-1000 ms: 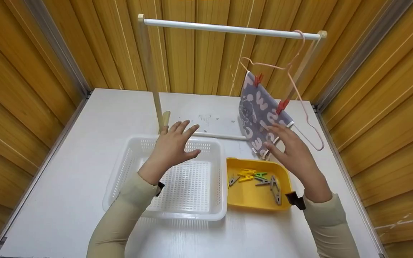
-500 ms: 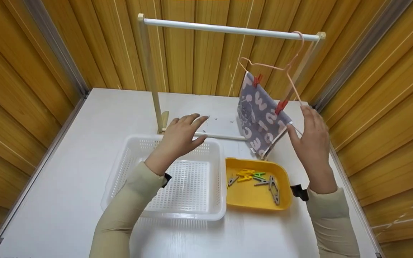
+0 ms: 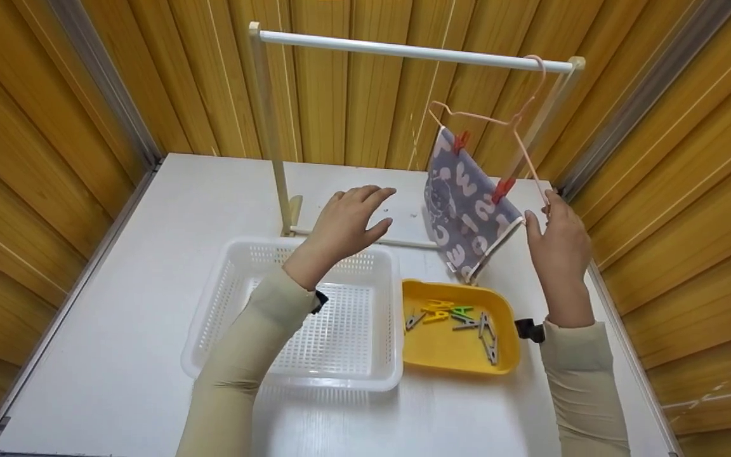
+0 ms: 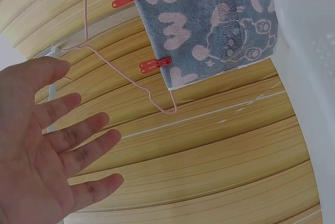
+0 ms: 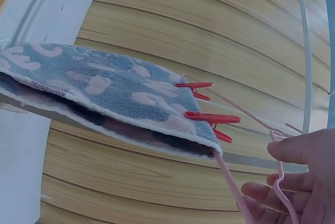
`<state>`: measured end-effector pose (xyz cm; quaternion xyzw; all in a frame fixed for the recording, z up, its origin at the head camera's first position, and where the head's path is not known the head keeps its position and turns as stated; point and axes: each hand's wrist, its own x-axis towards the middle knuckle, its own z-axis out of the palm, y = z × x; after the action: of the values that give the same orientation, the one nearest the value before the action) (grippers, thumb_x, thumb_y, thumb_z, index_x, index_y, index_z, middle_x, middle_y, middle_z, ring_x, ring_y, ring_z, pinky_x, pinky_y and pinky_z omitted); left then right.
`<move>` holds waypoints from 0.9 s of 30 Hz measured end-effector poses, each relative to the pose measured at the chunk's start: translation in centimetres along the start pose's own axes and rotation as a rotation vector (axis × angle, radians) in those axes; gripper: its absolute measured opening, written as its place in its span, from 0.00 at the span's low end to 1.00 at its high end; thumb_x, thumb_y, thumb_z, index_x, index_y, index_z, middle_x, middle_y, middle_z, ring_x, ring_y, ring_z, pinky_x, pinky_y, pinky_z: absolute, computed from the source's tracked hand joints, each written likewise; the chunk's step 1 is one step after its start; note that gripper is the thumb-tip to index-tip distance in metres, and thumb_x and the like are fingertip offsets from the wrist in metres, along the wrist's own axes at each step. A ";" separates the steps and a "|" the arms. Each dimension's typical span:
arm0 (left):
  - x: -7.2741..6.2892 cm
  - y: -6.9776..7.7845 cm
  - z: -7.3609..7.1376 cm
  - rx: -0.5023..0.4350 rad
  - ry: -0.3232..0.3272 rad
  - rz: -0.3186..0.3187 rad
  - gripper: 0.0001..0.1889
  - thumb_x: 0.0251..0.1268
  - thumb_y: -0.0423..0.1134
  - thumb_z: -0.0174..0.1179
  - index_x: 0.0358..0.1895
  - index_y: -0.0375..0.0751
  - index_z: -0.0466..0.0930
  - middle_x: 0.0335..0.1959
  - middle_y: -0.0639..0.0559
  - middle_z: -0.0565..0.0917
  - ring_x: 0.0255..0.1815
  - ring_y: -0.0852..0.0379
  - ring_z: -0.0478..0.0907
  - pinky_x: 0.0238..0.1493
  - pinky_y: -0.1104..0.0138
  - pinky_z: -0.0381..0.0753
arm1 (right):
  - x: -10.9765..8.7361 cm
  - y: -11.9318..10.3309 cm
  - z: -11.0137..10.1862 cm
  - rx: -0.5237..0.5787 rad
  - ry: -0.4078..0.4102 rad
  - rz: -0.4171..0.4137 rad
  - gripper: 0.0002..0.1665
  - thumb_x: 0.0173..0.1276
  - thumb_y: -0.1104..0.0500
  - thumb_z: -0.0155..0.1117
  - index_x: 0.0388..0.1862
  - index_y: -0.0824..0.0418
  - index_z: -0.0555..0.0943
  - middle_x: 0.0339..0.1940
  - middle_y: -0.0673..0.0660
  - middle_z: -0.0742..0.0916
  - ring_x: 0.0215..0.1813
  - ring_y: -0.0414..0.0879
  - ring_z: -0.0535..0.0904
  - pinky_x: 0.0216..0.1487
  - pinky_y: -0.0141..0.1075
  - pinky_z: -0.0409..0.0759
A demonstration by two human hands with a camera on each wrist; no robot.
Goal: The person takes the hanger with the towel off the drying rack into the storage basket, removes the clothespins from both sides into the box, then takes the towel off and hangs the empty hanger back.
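A pink clothes hanger hangs by its hook near the right end of the white rail. Folded over its lower bar is a grey-blue towel with pink letters, held by two red clothespins. My right hand holds the hanger's right arm, the wire running between thumb and fingers in the right wrist view. With fingers spread and nothing in it, my left hand hovers above the back of the white basket, left of the towel. The left wrist view shows the open left palm facing the hanger.
The drying rack's rail spans the back of the white table. In front stand a white perforated basket and, beside it, a yellow tray with several clothespins. Wood-patterned panels close in the sides and back.
My right hand has moved from in front of the towel to the right and taken hold of the hanger's right arm. My left hand has drifted right and farther back.
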<state>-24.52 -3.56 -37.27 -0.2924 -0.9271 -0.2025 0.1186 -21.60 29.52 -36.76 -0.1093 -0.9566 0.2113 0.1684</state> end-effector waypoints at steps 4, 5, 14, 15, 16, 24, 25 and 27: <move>0.7 0.1 0.1 -0.013 -0.010 0.010 0.27 0.76 0.47 0.58 0.73 0.45 0.70 0.66 0.42 0.80 0.67 0.41 0.79 0.68 0.43 0.76 | 0.1 0.2 0.1 0.009 0.031 -0.016 0.29 0.80 0.53 0.56 0.74 0.66 0.70 0.51 0.71 0.85 0.47 0.66 0.79 0.46 0.59 0.79; 0.9 0.2 0.1 -0.014 -0.015 0.012 0.27 0.76 0.47 0.58 0.73 0.45 0.70 0.66 0.42 0.80 0.67 0.41 0.79 0.68 0.43 0.76 | 0.2 0.2 0.1 0.010 0.045 -0.023 0.28 0.80 0.53 0.56 0.72 0.66 0.72 0.49 0.71 0.85 0.45 0.65 0.79 0.44 0.58 0.78; 2.6 0.1 0.8 -0.051 -0.062 0.028 0.27 0.78 0.50 0.56 0.75 0.46 0.69 0.70 0.43 0.78 0.70 0.42 0.77 0.70 0.45 0.76 | 0.5 0.6 0.4 0.014 0.146 -0.053 0.21 0.83 0.55 0.50 0.59 0.71 0.79 0.48 0.75 0.86 0.45 0.73 0.83 0.39 0.62 0.77; 2.8 0.1 0.9 -0.062 -0.069 0.025 0.28 0.78 0.51 0.55 0.75 0.46 0.68 0.71 0.43 0.77 0.71 0.42 0.76 0.71 0.45 0.75 | 0.6 0.7 0.5 0.010 0.156 -0.055 0.21 0.83 0.55 0.50 0.58 0.72 0.79 0.47 0.75 0.86 0.44 0.73 0.83 0.37 0.62 0.77; 3.0 0.0 0.9 -0.075 -0.077 0.022 0.28 0.78 0.52 0.55 0.75 0.46 0.68 0.72 0.44 0.76 0.72 0.43 0.75 0.72 0.45 0.74 | 0.6 0.8 0.6 0.005 0.161 -0.053 0.21 0.83 0.55 0.49 0.57 0.72 0.79 0.45 0.76 0.86 0.41 0.73 0.83 0.35 0.61 0.76; 4.7 -0.4 1.2 -0.177 -0.158 -0.022 0.32 0.77 0.55 0.55 0.78 0.48 0.64 0.79 0.45 0.68 0.80 0.43 0.65 0.80 0.48 0.64 | 0.6 1.5 1.0 -0.016 0.192 -0.064 0.23 0.84 0.54 0.46 0.54 0.72 0.79 0.32 0.73 0.84 0.27 0.64 0.76 0.24 0.44 0.64; 5.0 -0.4 1.2 -0.190 -0.165 -0.033 0.33 0.77 0.56 0.55 0.79 0.49 0.63 0.80 0.45 0.67 0.80 0.43 0.64 0.81 0.48 0.64 | 0.6 1.5 1.0 -0.011 0.197 -0.067 0.23 0.84 0.54 0.46 0.54 0.72 0.79 0.32 0.73 0.83 0.27 0.63 0.76 0.24 0.42 0.62; 5.4 -0.4 1.1 -0.216 -0.175 -0.058 0.34 0.76 0.57 0.56 0.79 0.50 0.62 0.81 0.45 0.65 0.81 0.43 0.63 0.81 0.48 0.63 | 0.7 1.5 1.0 0.002 0.219 -0.077 0.22 0.84 0.54 0.47 0.53 0.72 0.79 0.32 0.73 0.84 0.26 0.63 0.76 0.24 0.42 0.62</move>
<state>-29.22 -0.71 -36.55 -0.2930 -0.9148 -0.2781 -0.0009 -22.40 30.63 -38.11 -0.0946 -0.9357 0.1925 0.2802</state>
